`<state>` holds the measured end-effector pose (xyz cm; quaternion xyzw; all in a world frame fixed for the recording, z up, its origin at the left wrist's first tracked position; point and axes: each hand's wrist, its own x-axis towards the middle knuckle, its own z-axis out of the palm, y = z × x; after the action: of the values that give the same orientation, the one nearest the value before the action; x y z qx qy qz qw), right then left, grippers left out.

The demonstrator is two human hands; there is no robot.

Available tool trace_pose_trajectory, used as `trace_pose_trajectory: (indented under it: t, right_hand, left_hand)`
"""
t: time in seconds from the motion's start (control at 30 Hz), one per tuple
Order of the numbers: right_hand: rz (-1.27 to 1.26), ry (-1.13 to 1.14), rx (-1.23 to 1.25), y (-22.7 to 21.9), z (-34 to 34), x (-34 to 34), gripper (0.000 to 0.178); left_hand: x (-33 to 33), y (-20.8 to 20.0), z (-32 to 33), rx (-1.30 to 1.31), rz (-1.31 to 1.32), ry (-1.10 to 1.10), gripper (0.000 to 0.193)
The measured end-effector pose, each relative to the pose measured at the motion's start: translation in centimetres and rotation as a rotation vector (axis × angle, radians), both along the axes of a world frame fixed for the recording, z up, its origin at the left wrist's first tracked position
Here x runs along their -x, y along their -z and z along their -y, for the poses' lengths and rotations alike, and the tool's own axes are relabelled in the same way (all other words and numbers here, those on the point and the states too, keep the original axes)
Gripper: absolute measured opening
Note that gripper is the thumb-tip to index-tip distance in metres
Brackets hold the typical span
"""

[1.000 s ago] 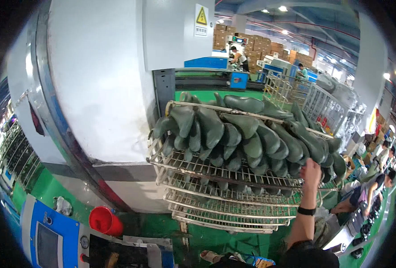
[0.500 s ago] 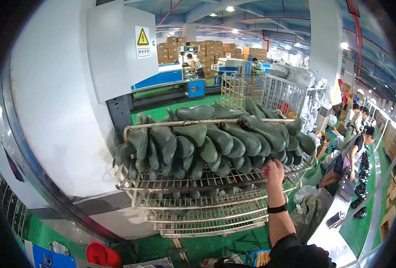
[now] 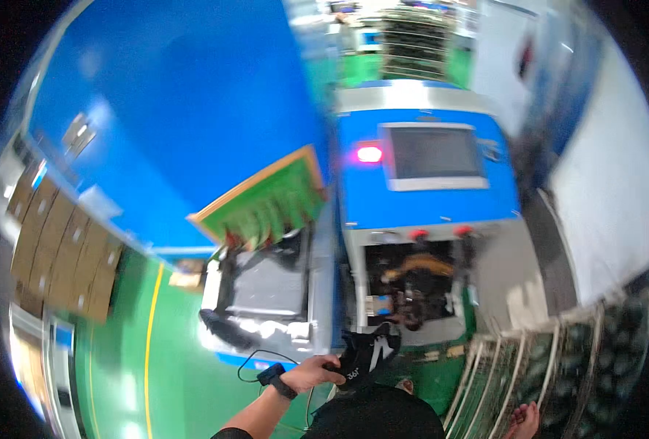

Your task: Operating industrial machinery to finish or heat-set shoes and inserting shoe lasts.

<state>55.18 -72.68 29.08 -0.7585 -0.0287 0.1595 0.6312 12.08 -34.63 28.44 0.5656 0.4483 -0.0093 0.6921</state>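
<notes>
A black shoe with white markings (image 3: 370,357) hangs in my left hand (image 3: 315,373), its fingers closed on the near end. It is held in front of a blue and grey machine (image 3: 427,208), below the machine's dark opening. At the lower right, my right hand (image 3: 524,422) is by the pale bars of a wire rack (image 3: 551,358). Its fingers are loosely curled and apart, with nothing seen in them. Dark rounded shapes, blurred by motion, fill the rack.
The machine carries a screen (image 3: 436,154), a glowing red light (image 3: 369,154) and two red buttons. Left of it a grey tray-like surface (image 3: 266,282) sits below a tilted green board (image 3: 266,201). Stacked cartons (image 3: 65,249) stand at the far left.
The view has swung from the loaded rack to the machine; the rack is now at the lower right. My right hand has left the green shoe lasts. My left hand and the shoe have come into view.
</notes>
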Motion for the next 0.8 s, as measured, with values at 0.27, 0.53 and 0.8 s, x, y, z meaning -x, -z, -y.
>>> trace_pose_trajectory:
  t: [0.27, 0.53, 0.8]
  right_hand:
    - [-0.037, -0.588, 0.056, -1.2, -21.9, 3.6, 0.038]
    - [0.634, -1.403, 0.626, -2.3, -31.8, 11.2, 0.045]
    - [0.487, -1.563, 0.878, -0.5, -31.9, 11.6, 0.051]
  left_hand:
    - [18.5, -0.1, 1.2, -0.313, 0.281, -0.788, 0.026]
    - [28.7, 17.6, -5.5, -0.456, -1.106, -0.432, 0.038]
    - [28.1, 14.0, 4.3, -0.741, -0.974, -0.744, 0.040]
